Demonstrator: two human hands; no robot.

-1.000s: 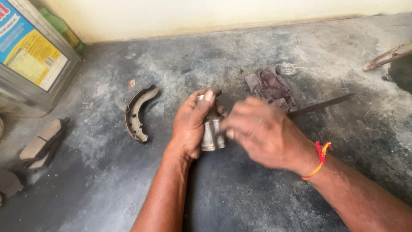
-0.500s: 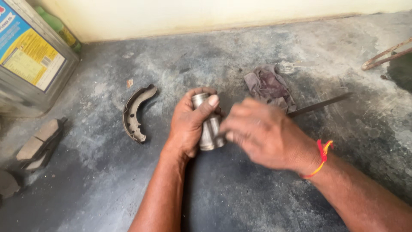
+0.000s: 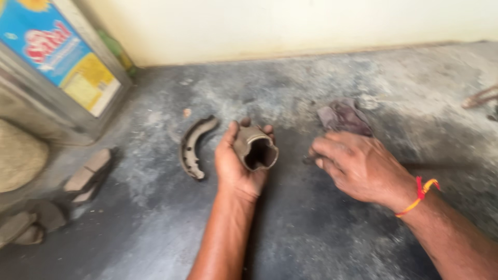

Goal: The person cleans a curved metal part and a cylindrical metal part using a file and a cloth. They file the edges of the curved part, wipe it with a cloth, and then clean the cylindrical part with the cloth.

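Observation:
My left hand (image 3: 232, 168) is shut on a hollow metal cylinder (image 3: 255, 148), held above the floor and tilted so its dark open end faces me. My right hand (image 3: 363, 167) hovers to the right of it, apart from the cylinder, palm down with fingers bent. A small dark tip shows at its fingertips, and I cannot tell whether the hand grips anything. A red and yellow thread is tied round the right wrist. A crumpled dirty rag (image 3: 345, 116) lies just beyond the right hand.
A curved brake shoe (image 3: 194, 146) lies on the stained concrete floor left of my left hand. Flat brake pads (image 3: 88, 173) rest further left. A large square metal tin (image 3: 62, 72) and a green bottle (image 3: 116, 49) stand by the wall. A rusty rod (image 3: 480, 97) pokes in at right.
My right hand has pulled away from the cylinder to the right. My left hand has turned the cylinder so its open end faces me. The view has shifted left.

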